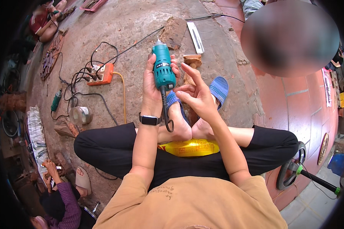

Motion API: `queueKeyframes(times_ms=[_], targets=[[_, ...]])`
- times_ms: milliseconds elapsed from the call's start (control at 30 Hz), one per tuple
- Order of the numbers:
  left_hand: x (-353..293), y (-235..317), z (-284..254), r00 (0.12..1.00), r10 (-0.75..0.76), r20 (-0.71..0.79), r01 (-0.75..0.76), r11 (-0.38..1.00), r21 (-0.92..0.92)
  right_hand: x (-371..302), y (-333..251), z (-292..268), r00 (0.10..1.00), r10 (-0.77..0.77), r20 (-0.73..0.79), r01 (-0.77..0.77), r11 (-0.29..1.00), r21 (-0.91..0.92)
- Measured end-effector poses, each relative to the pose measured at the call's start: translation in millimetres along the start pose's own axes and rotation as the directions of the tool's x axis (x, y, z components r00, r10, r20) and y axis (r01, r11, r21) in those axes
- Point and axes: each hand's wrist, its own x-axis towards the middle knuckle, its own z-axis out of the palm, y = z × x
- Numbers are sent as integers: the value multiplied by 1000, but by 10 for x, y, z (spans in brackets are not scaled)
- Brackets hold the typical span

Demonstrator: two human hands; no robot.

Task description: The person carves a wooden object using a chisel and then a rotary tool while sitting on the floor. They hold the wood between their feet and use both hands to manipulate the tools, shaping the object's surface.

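The left hand [150, 84] cradles a teal handheld rotary tool [163, 66] above the crossed ankles, its fingers closed round the body, thumb on one side and fingertips on the other. The tool's nose points away from the person; whether a bit is fitted is too small to tell. The right hand [200, 95] is half open and holds nothing, fingers spread just beside the tool's rear; contact there is unclear. This looks like a readying or checking step, with no wood being worked. The next move calls for a steady left grip and the power cord [164, 103] kept clear of the right fingers. Beyond the blue sandals [219, 87] lie a wooden piece [193, 60] and, farther, a flat wood slab [174, 32].
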Motion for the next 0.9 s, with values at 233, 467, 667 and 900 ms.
queueKeyframes(times_ms=[233,467,667,900], targets=[[11,-39,-147,984,56,-168,-30,987,157,6,171,12,991,-133,-17,128,976,-174],[13,-263,-88,957,118,-264,-8,924,383,-114,54,-121,974,-226,26,189,741,-645],[-41,-444,-55,947,102,-303,97,811,577,-304,57,-223,946,-306,105,265,546,-794],[43,-762,-86,927,195,-321,122,651,749,-602,270,-337,959,-283,-8,171,603,-779]])
